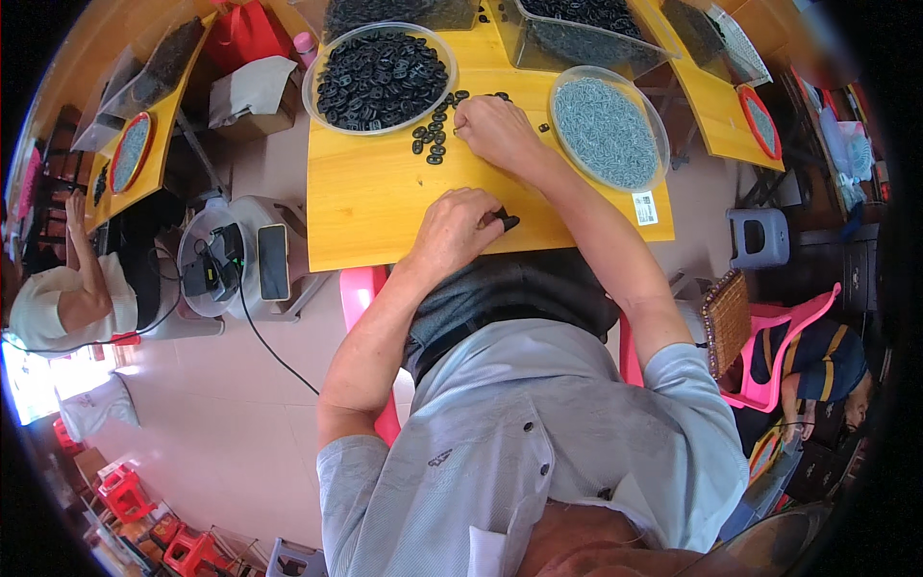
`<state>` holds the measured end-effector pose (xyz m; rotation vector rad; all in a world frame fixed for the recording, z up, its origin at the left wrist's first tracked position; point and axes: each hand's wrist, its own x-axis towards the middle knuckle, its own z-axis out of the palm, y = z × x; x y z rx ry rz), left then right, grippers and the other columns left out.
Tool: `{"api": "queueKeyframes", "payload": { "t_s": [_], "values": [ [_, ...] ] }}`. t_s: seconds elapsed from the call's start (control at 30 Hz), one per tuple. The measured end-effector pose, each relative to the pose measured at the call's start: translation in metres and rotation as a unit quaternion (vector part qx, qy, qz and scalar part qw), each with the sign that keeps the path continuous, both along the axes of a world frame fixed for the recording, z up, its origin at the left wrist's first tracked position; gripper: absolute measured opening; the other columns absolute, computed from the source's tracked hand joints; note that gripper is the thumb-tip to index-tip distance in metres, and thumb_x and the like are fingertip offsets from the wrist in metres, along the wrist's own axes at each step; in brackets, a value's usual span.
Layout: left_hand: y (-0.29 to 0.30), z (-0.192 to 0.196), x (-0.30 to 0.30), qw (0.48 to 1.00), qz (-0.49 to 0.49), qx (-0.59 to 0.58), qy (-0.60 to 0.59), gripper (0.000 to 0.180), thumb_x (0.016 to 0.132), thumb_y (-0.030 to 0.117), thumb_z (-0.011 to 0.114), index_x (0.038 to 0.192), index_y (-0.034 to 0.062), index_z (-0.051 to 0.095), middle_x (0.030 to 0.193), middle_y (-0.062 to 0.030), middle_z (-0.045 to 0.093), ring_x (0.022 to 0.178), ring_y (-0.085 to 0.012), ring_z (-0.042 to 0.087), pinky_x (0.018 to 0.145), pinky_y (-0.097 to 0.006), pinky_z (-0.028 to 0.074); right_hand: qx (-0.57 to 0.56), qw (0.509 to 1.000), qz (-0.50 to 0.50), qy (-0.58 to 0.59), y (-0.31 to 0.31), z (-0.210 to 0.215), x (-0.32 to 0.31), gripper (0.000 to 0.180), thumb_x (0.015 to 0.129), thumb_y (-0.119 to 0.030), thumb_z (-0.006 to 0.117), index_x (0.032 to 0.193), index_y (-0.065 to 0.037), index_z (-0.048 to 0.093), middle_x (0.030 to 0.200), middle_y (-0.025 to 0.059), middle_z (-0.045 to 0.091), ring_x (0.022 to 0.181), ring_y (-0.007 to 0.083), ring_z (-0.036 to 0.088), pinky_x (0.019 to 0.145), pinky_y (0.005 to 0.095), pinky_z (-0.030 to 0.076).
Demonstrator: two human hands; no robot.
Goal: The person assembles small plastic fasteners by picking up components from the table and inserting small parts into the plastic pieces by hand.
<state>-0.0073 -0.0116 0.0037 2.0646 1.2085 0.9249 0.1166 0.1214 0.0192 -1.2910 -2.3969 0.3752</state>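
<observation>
My left hand (452, 231) rests near the front edge of the yellow table (365, 212). Its fingers are curled, and a small black plastic piece (507, 221) sticks out at its thumb and fingertips. Farther forward, my right hand (502, 137) bends its fingers together at a scatter of loose black oval pieces with holes (436, 137). Whatever those fingertips grip is hidden. A round clear tub (310, 91) heaped with the same black pieces stands at the far left. To the right of my right hand is a round tub (662, 159) full of small silvery screws or pins.
Larger clear bins (577, 53) of black parts line the back. At left, a stool (298, 226) carries a phone (274, 262) and black adapters with a cable. Other people (82, 293) sit at both sides. A pink chair (803, 332) stands at right.
</observation>
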Motion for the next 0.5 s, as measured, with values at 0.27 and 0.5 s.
{"api": "queueKeyframes", "payload": {
  "t_s": [0.27,0.5],
  "values": [
    [0.004,-0.013,0.006,0.947,0.181,-0.148,-0.221,0.008,0.087,0.000,0.060,0.093,-0.0030,0.064,0.083,-0.0086,0.069,0.072,-0.0154,0.066,0.069,-0.026,0.051,-0.059,0.997,0.009,0.055,-0.020,0.008,0.032,0.013,0.080,-0.012,0.068,0.087,-0.002,0.065,0.081,0.0156,0.068,0.079,0.0326,0.067,0.072,0.0399,0.053],
    [0.009,-0.013,0.001,0.844,0.093,-0.279,-0.449,0.016,0.096,0.003,0.058,0.109,-0.0042,0.064,0.093,-0.0096,0.069,0.081,-0.0142,0.067,0.076,-0.024,0.053,-0.028,0.979,0.109,0.170,-0.073,0.025,0.055,0.012,0.081,-0.008,0.070,0.090,-0.002,0.065,0.077,0.0118,0.068,0.069,0.0203,0.069,0.063,0.0316,0.052]
  ]
}}
